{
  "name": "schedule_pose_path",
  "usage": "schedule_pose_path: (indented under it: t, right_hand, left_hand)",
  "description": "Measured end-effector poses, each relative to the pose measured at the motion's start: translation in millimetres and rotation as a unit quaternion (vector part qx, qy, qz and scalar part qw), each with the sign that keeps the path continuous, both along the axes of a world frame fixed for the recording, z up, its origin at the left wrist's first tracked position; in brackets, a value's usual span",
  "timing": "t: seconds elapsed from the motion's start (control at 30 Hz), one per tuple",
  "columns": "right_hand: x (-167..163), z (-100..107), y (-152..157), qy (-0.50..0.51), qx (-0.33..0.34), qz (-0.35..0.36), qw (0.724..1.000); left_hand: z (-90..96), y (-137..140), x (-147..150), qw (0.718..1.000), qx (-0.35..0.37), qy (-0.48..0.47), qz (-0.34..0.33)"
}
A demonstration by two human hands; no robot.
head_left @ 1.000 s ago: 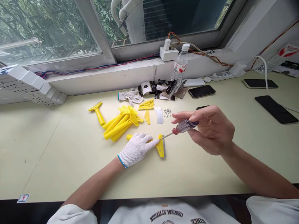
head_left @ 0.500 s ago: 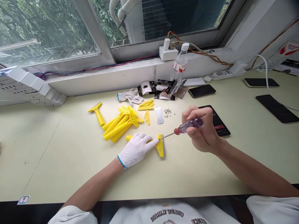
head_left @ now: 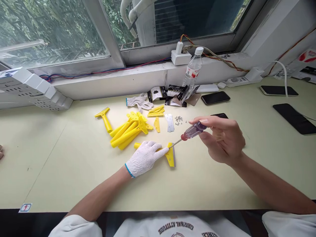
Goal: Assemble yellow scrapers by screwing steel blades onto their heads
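My left hand [head_left: 145, 158], in a white knit glove with a blue cuff edge, presses a yellow scraper [head_left: 171, 158] flat on the table. Its handle lies mostly under the glove, and a metal blade runs along the head's right side. My bare right hand [head_left: 225, 140] pinches the purple end of a screwdriver [head_left: 194, 130] between thumb and fingers. The shaft slants down left to the scraper head, its tip beside my gloved thumb. Beyond lie yellow scraper handles [head_left: 127, 133], yellow plates [head_left: 156, 112], blades [head_left: 169, 122] and small screws [head_left: 178, 120].
An assembled scraper [head_left: 105, 119] lies at left. Behind are a spare glove [head_left: 140, 102], black cards [head_left: 156, 93] and a water bottle [head_left: 194, 69]. Several phones, one a dark phone [head_left: 215, 97], lie right. Another person's fingertips [head_left: 1, 152] show at the left edge.
My right hand's fingers have loosened and stretched along the screwdriver's end, from a closer wrap. The left hand stays on the scraper. A person's fingertips show more at the left edge.
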State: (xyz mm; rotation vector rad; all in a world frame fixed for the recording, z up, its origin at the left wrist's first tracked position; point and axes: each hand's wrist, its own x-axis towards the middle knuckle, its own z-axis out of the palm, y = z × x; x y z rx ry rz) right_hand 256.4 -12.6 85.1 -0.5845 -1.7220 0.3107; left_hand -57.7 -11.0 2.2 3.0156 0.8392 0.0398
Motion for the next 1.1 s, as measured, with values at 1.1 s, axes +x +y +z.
schedule_pose_path:
  t: [1.1]
  right_hand:
    - [-8,-9,2,0.001,-0.029,0.024,0.999]
  left_hand:
    - [-0.7,1,1,1.0,0.0,-0.008,0.004]
